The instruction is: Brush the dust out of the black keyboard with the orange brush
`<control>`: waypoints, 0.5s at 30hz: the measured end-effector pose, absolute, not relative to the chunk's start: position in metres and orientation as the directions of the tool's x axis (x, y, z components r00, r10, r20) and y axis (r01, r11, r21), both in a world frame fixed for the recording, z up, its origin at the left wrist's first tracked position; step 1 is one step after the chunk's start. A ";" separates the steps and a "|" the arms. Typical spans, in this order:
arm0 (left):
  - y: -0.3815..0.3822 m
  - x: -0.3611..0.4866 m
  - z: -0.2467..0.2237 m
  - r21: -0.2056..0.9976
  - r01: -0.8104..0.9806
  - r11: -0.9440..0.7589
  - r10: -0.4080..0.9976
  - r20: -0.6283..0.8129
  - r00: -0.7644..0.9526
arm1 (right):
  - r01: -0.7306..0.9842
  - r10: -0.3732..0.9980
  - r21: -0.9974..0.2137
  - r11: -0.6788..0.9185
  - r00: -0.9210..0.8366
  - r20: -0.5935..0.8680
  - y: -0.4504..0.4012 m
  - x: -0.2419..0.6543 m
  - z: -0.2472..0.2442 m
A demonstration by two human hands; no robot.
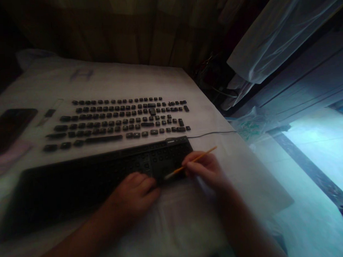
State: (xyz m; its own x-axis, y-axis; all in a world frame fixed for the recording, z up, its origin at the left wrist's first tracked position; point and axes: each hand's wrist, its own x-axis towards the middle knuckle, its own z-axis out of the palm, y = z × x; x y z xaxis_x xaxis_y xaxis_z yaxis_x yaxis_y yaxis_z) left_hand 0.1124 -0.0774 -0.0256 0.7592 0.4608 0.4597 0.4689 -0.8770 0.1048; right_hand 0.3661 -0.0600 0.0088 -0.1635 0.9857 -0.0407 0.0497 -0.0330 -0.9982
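Note:
A black keyboard base (77, 182) without its keycaps lies slanted across the near part of the table. My right hand (200, 167) pinches a thin yellow-orange brush (202, 155), its pale tip pointing down-left over the base's right section. My left hand (137, 192) rests on the front edge of the base, left of the brush tip; its fingers are curled together, and whether anything is under them is hidden. Beyond the base, loose black keycaps (110, 115) are laid out in several rows, with the long spacebar cap (103, 139) in the nearest row.
A dark phone (10, 126) lies at the left on a pink cloth (12, 156). Near it is a small tool with a dark part (50, 113). A cable (211, 133) runs right from the base over the white-covered table (135, 79). A plastic bag (249, 125) sits beyond the right edge.

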 end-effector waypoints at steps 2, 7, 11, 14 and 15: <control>-0.077 0.113 -0.023 0.107 0.471 -0.875 0.466 0.450 0.762 | 0.097 0.984 -0.995 -0.031 -0.171 -0.047 -0.060 0.365 0.007; -0.076 0.114 -0.021 0.104 0.462 -0.881 0.453 0.470 0.757 | 0.171 0.981 -0.985 0.001 -0.190 -0.032 -0.060 0.364 0.001; -0.076 0.114 -0.023 0.096 0.465 -0.880 0.450 0.478 0.754 | 0.177 0.979 -0.984 -0.003 -0.202 -0.039 -0.061 0.363 0.000; -0.076 0.113 -0.024 0.086 0.469 -0.879 0.449 0.480 0.754 | 0.184 0.975 -0.983 -0.025 -0.211 -0.064 -0.061 0.362 0.000; -0.076 0.113 -0.023 0.086 0.470 -0.878 0.452 0.470 0.758 | 0.185 0.973 -0.982 -0.032 -0.218 -0.072 -0.061 0.362 0.000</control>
